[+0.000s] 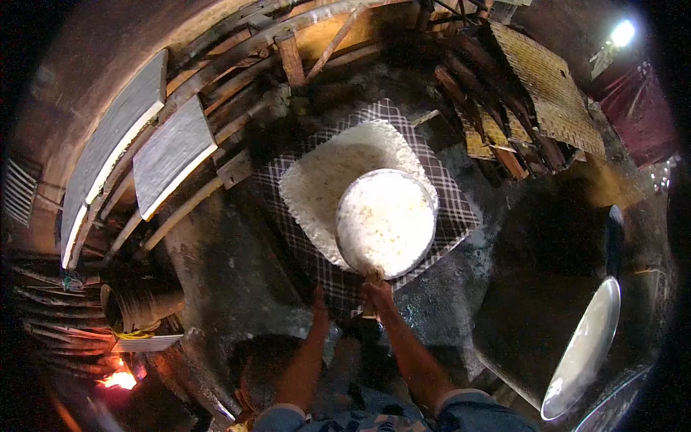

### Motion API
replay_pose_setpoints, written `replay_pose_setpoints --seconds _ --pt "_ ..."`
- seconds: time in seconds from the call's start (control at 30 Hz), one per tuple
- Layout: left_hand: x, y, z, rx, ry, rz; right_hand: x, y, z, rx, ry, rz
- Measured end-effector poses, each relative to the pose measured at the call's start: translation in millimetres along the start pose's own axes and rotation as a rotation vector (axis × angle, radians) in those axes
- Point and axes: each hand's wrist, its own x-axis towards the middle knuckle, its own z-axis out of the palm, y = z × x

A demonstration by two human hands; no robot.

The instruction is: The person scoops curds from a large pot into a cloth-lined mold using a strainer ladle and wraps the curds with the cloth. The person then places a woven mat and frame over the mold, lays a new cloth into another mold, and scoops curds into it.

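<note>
My right hand (378,296) is closed round the short handle of a round handled vessel (340,248). A bright white, grainy mass (389,219) fills it; whether it is a pan or a sieve I cannot tell. It is above a pile of white grains (327,169) that looks like puffed rice. The pile lies on a dark checked cloth (453,209) on the floor. My left hand (319,306), seen edge-on with fingers stretched forward, is near the cloth's front edge and holds nothing visible.
A fire (119,376) burns at lower left, below a dark pot (144,306). Grey boards (176,155) rest on poles at left. A woven mat (551,86) and dark wood pieces stand at upper right. A large pale, shallow pan (583,353) is at right.
</note>
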Motion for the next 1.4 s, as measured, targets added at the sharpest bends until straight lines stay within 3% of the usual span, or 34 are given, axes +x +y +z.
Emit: replay_pose_setpoints --seconds 0.07,0.23,0.4,0.5,0.57,0.67,0.7,0.8,0.87,0.9,0.97,1.0,1.1,1.17,1.23,1.3,1.33,1.4 --pt "2 1 4 -0.043 -0.004 -0.001 20 -49 40 0.309 0.024 0.221" --pt "7 4 12 -0.040 -0.005 0.025 64 -55 66 0.310 0.119 0.308" --pt "2 18 14 0.044 -0.007 0.065 73 -53 37 0.329 0.269 0.278" --pt "-3 30 18 0.119 -0.009 0.083 72 -83 15 0.234 0.533 0.259" --pt "-10 36 20 0.199 0.009 0.100 67 -116 -3 -0.061 0.873 0.229" --pt "-30 38 23 0.360 0.160 0.182 18 -184 -43 -0.413 1.015 0.116" --pt "-37 32 24 0.419 0.241 0.227 -28 -218 -46 -0.324 1.073 0.075" --pt "-54 -26 30 0.613 0.387 0.416 -135 -221 -118 -0.176 0.982 -0.593" --pt "-63 -89 42 0.699 0.223 0.697 -231 -200 -172 -0.045 0.924 -0.851" --pt "-70 -122 64 0.798 0.182 0.564 -290 -197 -198 -0.046 0.936 -0.927" --pt "-115 -195 119 0.985 -0.092 0.462 -398 -161 -250 -0.130 1.052 -0.885" --pt "-140 -232 146 1.065 -0.266 0.461 -445 -140 -271 -0.027 1.054 -0.696" --pt "-314 -323 233 1.132 -0.865 0.477 -528 -11 -338 -0.224 1.342 -0.502" --pt "-355 -383 261 1.225 -1.253 0.562 -591 73 -345 -0.110 1.442 -0.295" --pt "-453 -410 285 1.349 -1.333 0.348 -666 139 -336 0.215 1.487 -0.060" --pt "-475 -453 295 1.262 -1.423 0.243 -702 271 -340 0.275 1.558 0.073" --pt "-446 -478 305 1.269 -1.446 0.232 -719 329 -341 0.239 1.662 0.185" --pt "-492 -488 314 1.308 -1.377 0.128 -759 401 -342 0.620 1.639 0.403"
